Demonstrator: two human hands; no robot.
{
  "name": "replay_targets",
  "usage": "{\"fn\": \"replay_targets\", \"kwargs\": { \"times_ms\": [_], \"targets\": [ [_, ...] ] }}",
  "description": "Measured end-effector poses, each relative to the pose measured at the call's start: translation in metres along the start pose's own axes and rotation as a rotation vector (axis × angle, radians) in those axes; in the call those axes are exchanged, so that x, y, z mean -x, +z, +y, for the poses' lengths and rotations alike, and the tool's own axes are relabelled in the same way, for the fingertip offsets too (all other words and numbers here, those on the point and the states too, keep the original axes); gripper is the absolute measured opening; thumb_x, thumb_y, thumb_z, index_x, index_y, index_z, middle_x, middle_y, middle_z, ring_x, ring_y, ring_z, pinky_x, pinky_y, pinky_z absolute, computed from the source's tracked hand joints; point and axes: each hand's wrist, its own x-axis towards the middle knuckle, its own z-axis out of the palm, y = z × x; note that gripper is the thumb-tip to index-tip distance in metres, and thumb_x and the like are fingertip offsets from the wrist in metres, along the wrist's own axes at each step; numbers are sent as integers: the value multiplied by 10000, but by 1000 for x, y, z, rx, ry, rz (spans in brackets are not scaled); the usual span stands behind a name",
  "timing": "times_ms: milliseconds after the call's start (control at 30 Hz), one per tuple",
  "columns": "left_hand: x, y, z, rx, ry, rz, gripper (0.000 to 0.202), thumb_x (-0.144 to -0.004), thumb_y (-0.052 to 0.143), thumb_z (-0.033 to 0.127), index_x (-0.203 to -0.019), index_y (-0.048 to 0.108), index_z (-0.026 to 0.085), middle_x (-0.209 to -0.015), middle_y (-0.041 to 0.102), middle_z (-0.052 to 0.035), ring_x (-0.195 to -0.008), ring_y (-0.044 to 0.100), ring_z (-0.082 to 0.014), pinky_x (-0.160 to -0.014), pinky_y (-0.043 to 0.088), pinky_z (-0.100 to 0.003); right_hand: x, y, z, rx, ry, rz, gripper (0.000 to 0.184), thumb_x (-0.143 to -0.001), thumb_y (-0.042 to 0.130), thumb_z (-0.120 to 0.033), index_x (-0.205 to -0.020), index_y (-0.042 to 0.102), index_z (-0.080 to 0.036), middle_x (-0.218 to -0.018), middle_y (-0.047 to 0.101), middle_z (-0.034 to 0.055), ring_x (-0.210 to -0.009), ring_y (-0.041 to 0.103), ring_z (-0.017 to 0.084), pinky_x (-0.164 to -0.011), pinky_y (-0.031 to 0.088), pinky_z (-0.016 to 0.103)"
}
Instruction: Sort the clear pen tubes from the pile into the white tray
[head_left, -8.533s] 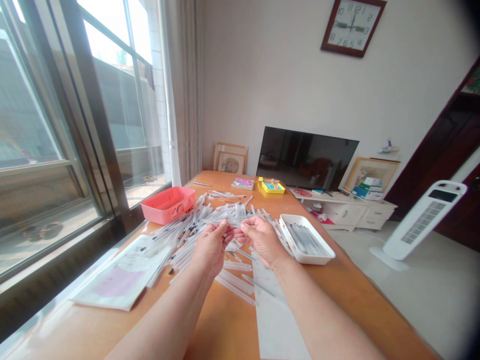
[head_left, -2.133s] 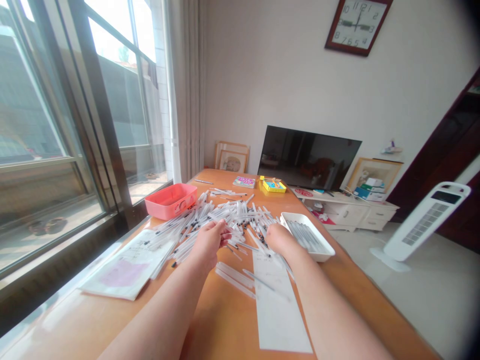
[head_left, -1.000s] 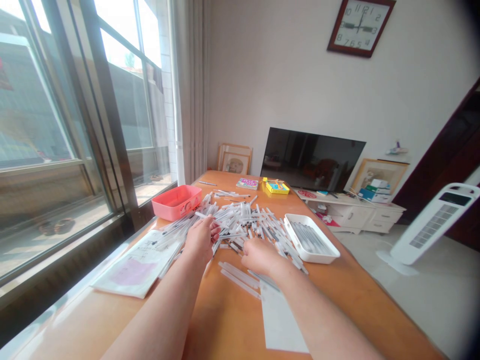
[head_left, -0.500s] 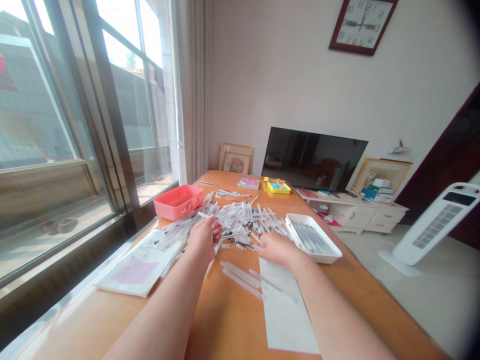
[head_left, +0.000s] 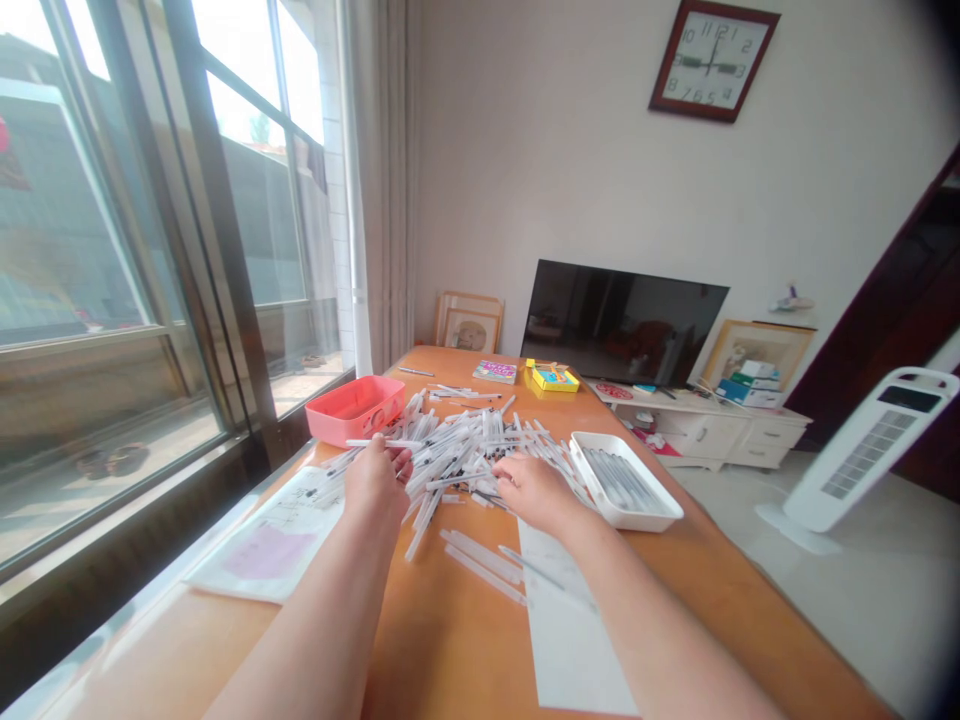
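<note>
My left hand (head_left: 377, 482) is closed around a pale, translucent pen barrel (head_left: 360, 442), which lies crosswise over the fingers near the pink box. My right hand (head_left: 531, 488) reaches into the right front of a heap of clear pen parts (head_left: 457, 440). Its fingers are curled together among the tubes, and what they pinch is hidden. Black tips and caps show within the heap. Just right of that hand stands a white tray (head_left: 651, 520) with several grey pen refills (head_left: 619, 478) inside. In front of the heap lie a few loose clear tubes (head_left: 484, 565).
The pink box (head_left: 330, 428) stands at the heap's left. A printed booklet (head_left: 262, 550) lies at front left, a white paper sheet (head_left: 570, 650) under my right forearm. Toward the table's far end are a colourful booklet (head_left: 495, 372) and a yellow box (head_left: 555, 378).
My left hand has moved left, toward the pink box, with the pen barrel. My right hand has shifted slightly left into the heap. The view has tilted a little.
</note>
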Motion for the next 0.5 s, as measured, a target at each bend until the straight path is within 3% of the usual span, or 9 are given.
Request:
{"fn": "replay_targets", "kwargs": {
  "times_ms": [133, 267, 500],
  "targets": [
    [0, -2, 2, -19, -60, 17, 100, -907, 504, 282, -863, 519, 193, -701, 582, -3, -548, 580, -113, -557, 491, -248, -9, 8, -13, 43, -145, 21, 340, -907, 478, -240, -1160, 693, -312, -1161, 667, 26, -1090, 557, 204, -896, 385, 283],
    [6, -2, -2, -96, -147, -31, 128, -889, 506, 263, -803, 544, 176, -735, 634, -46, -551, 581, -145, -583, 496, -319, -21, 19, -27, 81, -233, -2, 344, -909, 482, -233, -1182, 684, -288, -1182, 665, 39, -1153, 522, 223, -983, 372, 320],
    [1, -7, -3, -111, -115, -17, 118, -882, 526, 270, -787, 540, 202, -841, 681, -64, -605, 598, -158, -600, 455, -306, -51, 38, -40, 85, -291, 21, 373, -935, 500, -367, -1282, 612, -289, -1344, 577, 46, -1242, 462, 237, -1050, 334, 381]
  ]
}}
